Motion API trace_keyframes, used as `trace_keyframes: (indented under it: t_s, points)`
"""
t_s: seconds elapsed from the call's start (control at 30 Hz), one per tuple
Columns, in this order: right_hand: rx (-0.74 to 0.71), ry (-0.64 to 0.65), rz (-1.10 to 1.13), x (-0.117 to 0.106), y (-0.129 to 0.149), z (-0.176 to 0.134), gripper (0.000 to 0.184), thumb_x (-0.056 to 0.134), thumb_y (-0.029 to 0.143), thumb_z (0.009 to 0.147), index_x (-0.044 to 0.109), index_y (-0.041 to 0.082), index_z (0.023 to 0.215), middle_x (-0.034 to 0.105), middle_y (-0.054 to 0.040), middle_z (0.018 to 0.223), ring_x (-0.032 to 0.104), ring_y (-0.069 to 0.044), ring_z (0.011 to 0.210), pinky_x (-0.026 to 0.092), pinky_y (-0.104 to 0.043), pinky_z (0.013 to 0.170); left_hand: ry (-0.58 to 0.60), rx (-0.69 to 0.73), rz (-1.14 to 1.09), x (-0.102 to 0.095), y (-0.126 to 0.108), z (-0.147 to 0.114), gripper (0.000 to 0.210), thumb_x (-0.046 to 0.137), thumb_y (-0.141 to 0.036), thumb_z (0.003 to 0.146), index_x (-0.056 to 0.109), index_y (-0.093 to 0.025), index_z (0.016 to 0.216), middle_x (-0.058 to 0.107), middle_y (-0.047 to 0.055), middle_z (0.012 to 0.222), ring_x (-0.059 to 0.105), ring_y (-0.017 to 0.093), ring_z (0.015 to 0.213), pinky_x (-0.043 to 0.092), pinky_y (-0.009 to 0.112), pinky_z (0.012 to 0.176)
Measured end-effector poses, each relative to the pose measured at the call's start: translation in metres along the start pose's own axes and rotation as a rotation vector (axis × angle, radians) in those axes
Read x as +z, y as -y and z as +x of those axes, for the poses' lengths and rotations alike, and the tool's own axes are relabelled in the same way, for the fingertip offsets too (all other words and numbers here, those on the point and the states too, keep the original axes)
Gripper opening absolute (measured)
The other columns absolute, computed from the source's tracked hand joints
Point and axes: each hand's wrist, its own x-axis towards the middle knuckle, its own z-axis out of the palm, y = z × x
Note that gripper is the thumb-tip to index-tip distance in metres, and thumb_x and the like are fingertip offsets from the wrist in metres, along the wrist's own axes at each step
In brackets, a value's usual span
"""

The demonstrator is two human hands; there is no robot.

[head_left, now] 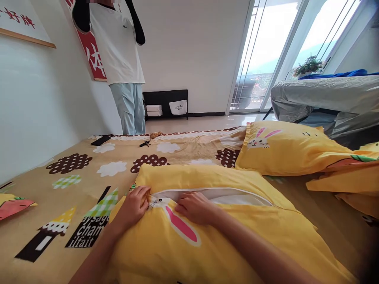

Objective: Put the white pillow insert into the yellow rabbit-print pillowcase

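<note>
Left hand and right hand each grip the pillow beside its open slit, on the bed.

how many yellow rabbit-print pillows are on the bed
2: a yellow fabric pillow with a rabbit print, unzipped, in the foreground; a second yellow pillow further back, to the right. Others may be hidden.

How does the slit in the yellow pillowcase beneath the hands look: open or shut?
Open: the yellow pillowcase gapes beside the right hand, showing white material between its edges.
</note>
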Motion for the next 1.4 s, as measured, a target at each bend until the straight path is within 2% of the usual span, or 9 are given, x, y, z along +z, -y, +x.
trace_keyframes:
  t_s: [0.1,0.2,0.37,0.47,0.57,0.77,0.97,1.2,1.4]
  points:
    - [0.04,0.022,0.005,0.008,0.001,0.005,0.047,0.033,0.042,0.099,0.069,0.016,0.084,0.068,-0.0074,0.088,0.062,-0.018,0.081,0.037,-0.028,0.068,-0.027,-0.044,-0.036,0.012,0.003,-0.008,0.036,0.046,-0.024,0.081,0.061,-0.016,0.113,0.063,0.012,0.115,0.057,0.026,0.108,0.045,0.044,0.095]
    - [0.085,0.025,-0.058,-0.001,0.011,0.004,0.049,0.033,0.042,0.099,0.07,0.015,0.082,0.068,-0.0093,0.085,0.062,-0.02,0.082,0.037,-0.03,0.07,-0.017,-0.075,-0.105,0.018,0.005,-0.011,0.028,0.045,-0.026,0.084,0.061,-0.017,0.105,0.063,0.011,0.105,0.058,0.025,0.1,0.045,0.043,0.091]
    - [0.061,-0.078,-0.135,-0.018,0.044,0.024,0.024,0.044,0.022,0.092,0.066,0.015,0.088,0.066,-0.0102,0.091,0.06,-0.022,0.088,0.038,-0.031,0.074,0.023,-0.094,-0.204,0.019,0.001,-0.004,0.02,0.04,-0.028,0.089,0.058,-0.018,0.088,0.062,0.008,0.092,0.057,0.022,0.089,0.045,0.039,0.083]
    - [0.011,-0.104,-0.045,-0.006,0.057,0.044,0.021,0.044,0.018,0.09,0.064,0.015,0.09,0.065,-0.0085,0.093,0.058,-0.02,0.089,0.039,-0.029,0.074,-0.006,-0.1,-0.217,0.018,0.0,-0.002,0.021,0.039,-0.03,0.09,0.054,-0.019,0.082,0.06,0.007,0.086,0.056,0.023,0.085,0.044,0.038,0.081]
    - [0.051,-0.108,0.067,0.013,0.062,0.056,0.023,0.04,0.015,0.091,0.063,0.015,0.095,0.066,-0.0079,0.093,0.059,-0.018,0.089,0.039,-0.027,0.077,-0.067,-0.126,-0.234,0.015,0.001,-0.004,0.02,0.037,-0.03,0.09,0.051,-0.019,0.081,0.058,0.007,0.086,0.054,0.023,0.085,0.044,0.038,0.079]
    - [0.118,-0.129,0.2,0.024,0.06,0.056,0.024,0.052,0.017,0.083,0.065,0.018,0.104,0.065,-0.007,0.098,0.058,-0.019,0.095,0.037,-0.027,0.08,-0.121,-0.109,-0.213,0.012,-0.003,-0.006,0.02,0.034,-0.03,0.092,0.048,-0.02,0.082,0.055,0.007,0.088,0.051,0.022,0.088,0.042,0.037,0.082]
    - [-0.006,-0.059,0.053,0.025,0.056,0.055,0.026,0.05,0.012,0.085,0.072,0.024,0.093,0.061,-0.0064,0.089,0.054,-0.019,0.09,0.035,-0.03,0.075,-0.102,-0.116,-0.139,0.013,-0.011,-0.006,0.022,0.03,-0.03,0.095,0.048,-0.02,0.088,0.056,0.007,0.095,0.049,0.022,0.095,0.036,0.039,0.085]
    - [-0.224,-0.181,0.013,0.028,0.057,0.045,0.02,0.047,0.014,0.092,0.066,0.017,0.087,0.061,-0.006,0.095,0.047,-0.019,0.095,0.033,-0.033,0.086,-0.158,-0.176,-0.206,0.015,-0.01,-0.008,0.022,0.029,-0.03,0.096,0.045,-0.02,0.085,0.055,0.006,0.087,0.05,0.02,0.083,0.036,0.038,0.079]
    - [-0.331,-0.196,-0.142,0.036,0.06,0.028,0.012,0.05,0.01,0.087,0.061,0.014,0.083,0.061,-0.0065,0.09,0.046,-0.02,0.088,0.033,-0.035,0.078,-0.133,-0.14,-0.245,0.016,-0.013,-0.008,0.022,0.031,-0.029,0.095,0.05,-0.02,0.088,0.058,0.005,0.087,0.052,0.02,0.084,0.037,0.036,0.082]
